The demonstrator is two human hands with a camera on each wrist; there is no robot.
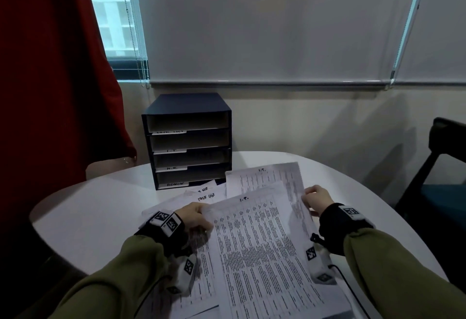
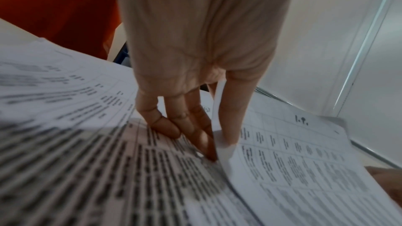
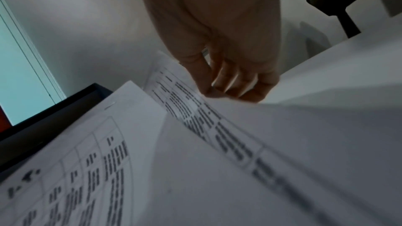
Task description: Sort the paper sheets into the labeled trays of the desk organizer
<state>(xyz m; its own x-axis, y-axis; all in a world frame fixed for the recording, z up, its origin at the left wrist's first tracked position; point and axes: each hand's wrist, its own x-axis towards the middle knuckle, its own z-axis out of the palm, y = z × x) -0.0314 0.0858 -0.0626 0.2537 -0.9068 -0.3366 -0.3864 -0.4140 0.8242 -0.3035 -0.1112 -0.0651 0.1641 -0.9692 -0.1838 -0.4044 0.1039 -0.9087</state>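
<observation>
A dark desk organizer [image 1: 186,139] with several labeled trays stands at the back of the white table [image 1: 100,205]. Printed sheets lie fanned out in front of it. The top sheet [image 1: 259,243], headed "I.T.", is lifted off the pile. My left hand [image 1: 204,218] pinches its upper left edge; in the left wrist view the paper edge [image 2: 219,126] runs between the fingers [image 2: 195,135]. My right hand [image 1: 309,202] grips the right edge of a second "I.T." sheet [image 1: 274,175] just beneath, fingers [image 3: 226,85] curled on it. Sheets headed "TASK LIST" [image 1: 205,196] lie by the organizer's base.
A red cloth [image 1: 50,91] hangs at the left beside the table. A dark chair [image 1: 443,167] stands at the right, off the table edge. More printed sheets [image 1: 201,273] lie under my left wrist. A wall with a lowered blind [image 1: 277,28] is behind the organizer.
</observation>
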